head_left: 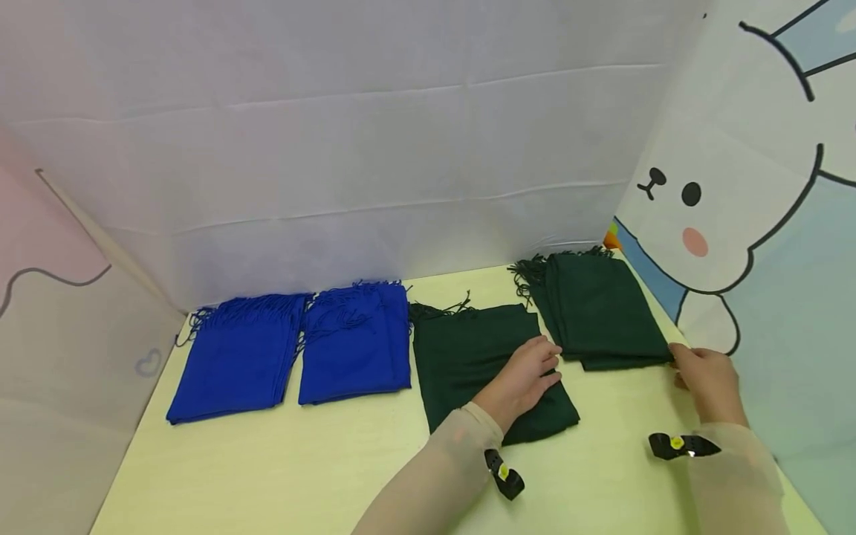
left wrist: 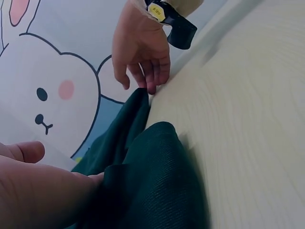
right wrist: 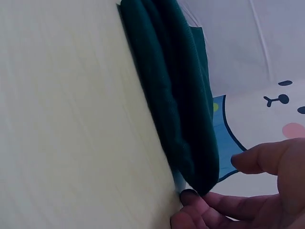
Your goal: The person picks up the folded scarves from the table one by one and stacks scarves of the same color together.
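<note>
My left hand (head_left: 524, 379) rests on a folded dark green fringed scarf (head_left: 461, 357), fingers near its right edge. In the left wrist view, the thumb of that hand stands apart from the cloth. A second folded green scarf (head_left: 602, 312) lies farther right, its fringe toward the back wall. At its front right corner is my right hand (head_left: 709, 379). The right wrist view shows the fingers (right wrist: 238, 205) under the slightly raised corner of this scarf (right wrist: 167, 95), while the thumb is spread away from it.
Two folded blue fringed scarves, one at far left (head_left: 234, 364) and one beside it (head_left: 354, 349), lie on the pale table (head_left: 267, 475). A white cloth wall (head_left: 401, 148) rises behind, and a rabbit-print panel (head_left: 749, 223) borders the right edge.
</note>
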A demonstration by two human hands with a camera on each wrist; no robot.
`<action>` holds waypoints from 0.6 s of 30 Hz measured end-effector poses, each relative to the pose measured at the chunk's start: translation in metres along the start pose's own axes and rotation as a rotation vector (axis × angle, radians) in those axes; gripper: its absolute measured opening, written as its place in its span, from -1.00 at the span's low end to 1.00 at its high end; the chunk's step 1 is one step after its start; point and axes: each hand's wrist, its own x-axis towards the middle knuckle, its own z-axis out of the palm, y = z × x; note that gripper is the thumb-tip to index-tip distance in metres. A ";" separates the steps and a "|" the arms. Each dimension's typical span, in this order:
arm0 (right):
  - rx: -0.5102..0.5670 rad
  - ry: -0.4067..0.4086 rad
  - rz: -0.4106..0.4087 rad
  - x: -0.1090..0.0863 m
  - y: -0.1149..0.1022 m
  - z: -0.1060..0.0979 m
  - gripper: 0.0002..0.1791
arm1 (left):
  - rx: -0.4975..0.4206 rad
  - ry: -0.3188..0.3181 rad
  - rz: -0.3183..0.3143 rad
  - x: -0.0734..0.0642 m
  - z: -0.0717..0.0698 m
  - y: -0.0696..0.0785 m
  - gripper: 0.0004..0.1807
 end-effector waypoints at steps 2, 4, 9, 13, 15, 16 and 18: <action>-0.004 -0.023 -0.008 0.003 -0.001 0.000 -0.16 | 0.001 -0.012 -0.005 0.001 0.000 -0.001 -0.27; -0.009 -0.039 -0.011 0.005 -0.004 0.001 -0.15 | 0.002 -0.025 -0.009 0.002 -0.001 -0.001 -0.29; -0.018 -0.064 -0.009 0.010 -0.006 0.003 -0.20 | -0.002 -0.040 -0.021 0.002 0.000 0.000 -0.43; -0.011 -0.093 -0.014 0.012 -0.009 0.005 -0.34 | -0.004 -0.040 -0.028 0.002 0.001 0.001 -0.45; -0.016 -0.107 -0.023 0.012 -0.011 0.006 -0.37 | -0.004 -0.039 -0.029 0.002 0.001 0.002 -0.44; -0.014 -0.115 -0.028 0.012 -0.011 0.007 -0.36 | -0.002 -0.038 -0.030 0.002 0.001 0.002 -0.45; -0.002 -0.122 -0.034 0.012 -0.013 0.007 -0.32 | -0.003 -0.035 -0.033 0.002 0.001 0.002 -0.47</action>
